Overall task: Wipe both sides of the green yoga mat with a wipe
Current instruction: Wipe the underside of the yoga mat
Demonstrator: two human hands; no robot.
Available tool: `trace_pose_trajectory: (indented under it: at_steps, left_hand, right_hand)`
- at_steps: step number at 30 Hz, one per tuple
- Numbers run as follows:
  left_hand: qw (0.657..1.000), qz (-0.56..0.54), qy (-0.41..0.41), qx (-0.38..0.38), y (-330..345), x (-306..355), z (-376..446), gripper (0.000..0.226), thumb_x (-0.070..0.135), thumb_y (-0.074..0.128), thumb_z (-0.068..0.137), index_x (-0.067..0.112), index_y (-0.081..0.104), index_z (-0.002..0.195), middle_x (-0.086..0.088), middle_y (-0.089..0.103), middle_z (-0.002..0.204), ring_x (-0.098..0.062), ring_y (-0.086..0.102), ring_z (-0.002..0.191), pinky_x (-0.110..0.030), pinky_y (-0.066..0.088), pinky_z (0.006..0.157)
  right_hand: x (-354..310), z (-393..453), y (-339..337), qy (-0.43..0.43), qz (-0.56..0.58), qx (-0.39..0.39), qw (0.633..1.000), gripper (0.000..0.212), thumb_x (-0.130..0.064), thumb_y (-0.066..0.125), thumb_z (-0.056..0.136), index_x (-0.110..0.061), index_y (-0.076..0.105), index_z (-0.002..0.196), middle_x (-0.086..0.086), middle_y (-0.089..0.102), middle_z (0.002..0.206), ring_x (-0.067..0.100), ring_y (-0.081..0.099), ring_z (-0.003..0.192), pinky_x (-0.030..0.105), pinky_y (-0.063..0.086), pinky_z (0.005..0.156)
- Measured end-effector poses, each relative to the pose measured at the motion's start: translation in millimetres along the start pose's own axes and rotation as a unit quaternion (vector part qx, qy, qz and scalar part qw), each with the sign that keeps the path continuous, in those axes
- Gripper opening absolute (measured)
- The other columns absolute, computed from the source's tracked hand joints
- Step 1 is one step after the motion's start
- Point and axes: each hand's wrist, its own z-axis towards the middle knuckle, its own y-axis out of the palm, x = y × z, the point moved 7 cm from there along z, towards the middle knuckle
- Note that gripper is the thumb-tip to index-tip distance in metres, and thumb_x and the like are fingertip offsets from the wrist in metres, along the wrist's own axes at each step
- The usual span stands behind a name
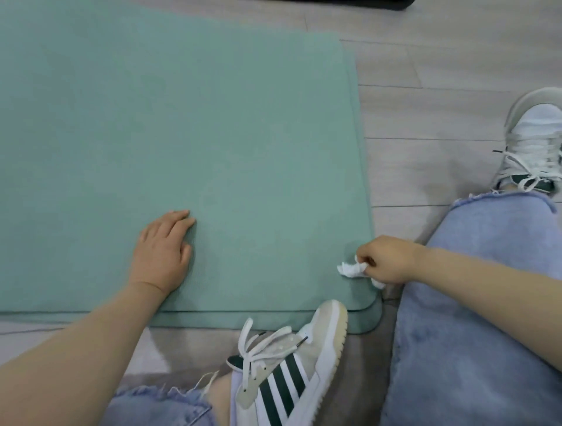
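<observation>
The green yoga mat [188, 127] lies on the floor, folded so that layered edges show along its right side and near corner. My left hand [162, 247] rests flat on the mat near its front edge, fingers straight. My right hand [384, 258] grips a crumpled white wipe [351, 269] and holds it on the mat's near right corner.
My legs in light blue jeans and two white sneakers [292, 361] [532, 143] sit in front and to the right of the mat. Grey wood-plank floor [425, 76] surrounds it. A dark object [349, 3] lies at the top edge.
</observation>
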Motion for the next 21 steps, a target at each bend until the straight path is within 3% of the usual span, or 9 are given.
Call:
trace_pose_trajectory:
  at_steps: [2,4,8,12,15,19,21]
  left_hand:
    - [0.999,0.022,-0.013,-0.040,2.7,5.9,-3.5,0.059,0.030,0.032,0.082,0.004,0.062,0.126,-0.015,0.058,0.137,-0.035,0.054,0.126,-0.048,0.040,0.103]
    - [0.995,0.044,-0.022,-0.085,8.7,15.2,-12.1,0.065,0.038,0.031,0.084,0.001,0.060,0.130,-0.018,0.056,0.139,-0.039,0.052,0.128,-0.052,0.040,0.104]
    - [0.981,0.079,0.056,-0.167,24.1,32.6,-53.0,0.083,0.069,0.038,0.081,0.012,0.053,0.140,-0.015,0.046,0.149,-0.037,0.044,0.136,-0.059,0.033,0.109]
    - [0.940,0.169,0.192,-0.227,25.0,35.4,-84.8,0.090,0.087,0.038,0.074,0.030,0.046,0.143,0.002,0.044,0.151,-0.024,0.043,0.135,-0.059,0.033,0.108]
    - [0.923,0.208,0.168,-0.278,23.3,32.9,-85.1,0.094,0.085,0.038,0.064,0.029,0.053,0.138,0.002,0.051,0.145,-0.021,0.046,0.129,-0.054,0.049,0.094]
    - [0.903,0.257,0.182,-0.291,18.8,43.3,-86.4,0.082,0.072,0.035,0.068,0.022,0.069,0.123,-0.008,0.065,0.129,-0.028,0.068,0.109,-0.042,0.059,0.079]
    - [0.902,0.265,0.221,-0.260,9.5,59.2,-86.0,0.070,0.059,0.039,0.075,0.020,0.066,0.126,-0.013,0.066,0.127,-0.031,0.069,0.106,-0.040,0.060,0.078]
  right_hand:
    - [-7.3,-8.7,5.7,0.042,0.020,-0.042,0.998,0.042,-0.065,0.036,0.070,-0.024,0.049,0.069,-0.002,0.055,0.076,0.024,0.056,0.080,0.029,0.043,0.068]
    - [-7.0,-13.7,4.2,0.104,0.052,-0.023,0.993,0.059,-0.079,0.039,0.069,-0.023,0.057,0.074,0.003,0.061,0.085,0.026,0.057,0.084,0.026,0.040,0.068]
    - [4.6,-15.9,14.6,0.242,0.172,0.072,0.952,0.052,-0.056,0.061,0.081,-0.010,0.066,0.105,0.010,0.063,0.119,0.027,0.058,0.108,0.022,0.038,0.074]
    - [18.3,-22.1,42.0,0.328,0.440,0.166,0.819,0.067,-0.041,0.077,0.073,-0.004,0.053,0.123,0.010,0.058,0.129,0.026,0.057,0.114,0.022,0.041,0.074]
    - [16.7,-31.7,47.4,0.352,0.526,0.169,0.756,0.079,-0.035,0.082,0.068,0.002,0.044,0.127,0.012,0.057,0.128,0.026,0.058,0.113,0.025,0.046,0.074]
    - [14.1,-27.0,53.9,0.279,0.622,0.141,0.717,0.077,-0.042,0.080,0.045,-0.002,0.067,0.109,0.006,0.070,0.103,0.021,0.065,0.093,0.024,0.049,0.084]
    - [21.3,-11.9,63.2,0.241,0.657,0.130,0.703,0.068,-0.037,0.076,0.047,-0.012,0.070,0.111,0.005,0.066,0.119,0.022,0.064,0.102,0.033,0.049,0.095]
